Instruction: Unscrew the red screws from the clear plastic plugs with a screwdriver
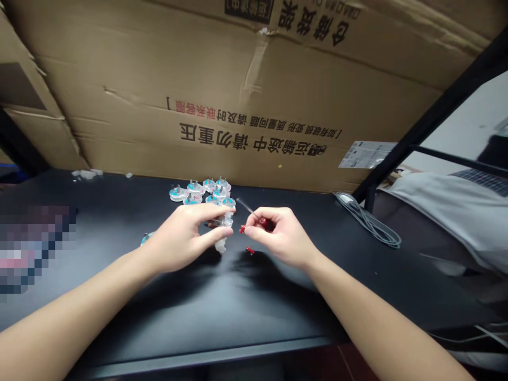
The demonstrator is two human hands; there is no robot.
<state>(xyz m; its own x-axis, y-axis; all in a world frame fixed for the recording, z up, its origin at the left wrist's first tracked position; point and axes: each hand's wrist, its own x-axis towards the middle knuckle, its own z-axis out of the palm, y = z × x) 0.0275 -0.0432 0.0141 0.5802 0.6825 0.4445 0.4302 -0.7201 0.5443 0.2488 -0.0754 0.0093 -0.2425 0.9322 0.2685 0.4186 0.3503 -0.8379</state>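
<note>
My left hand point(174, 238) is closed around a clear plastic plug piece point(227, 220), gripped between thumb and fingers; its far side is hidden. Facing it, my right hand point(283, 235) holds a screwdriver point(249, 207) with a red handle and a thin metal shaft pointing up and left. A small red part point(242, 229) is pinched at the right thumb and fingertip. Below it, a second small red part point(250, 250) lies on the black table. Behind my left hand stand several clear plugs point(193, 199) with blue faces and metal prongs up.
One more plug point(146, 237) is partly hidden by my left wrist. A large cardboard sheet point(138, 69) walls off the back. A coiled grey cable point(371, 222) lies at right beside the black frame. Small clear bits point(87, 173) lie at the back left.
</note>
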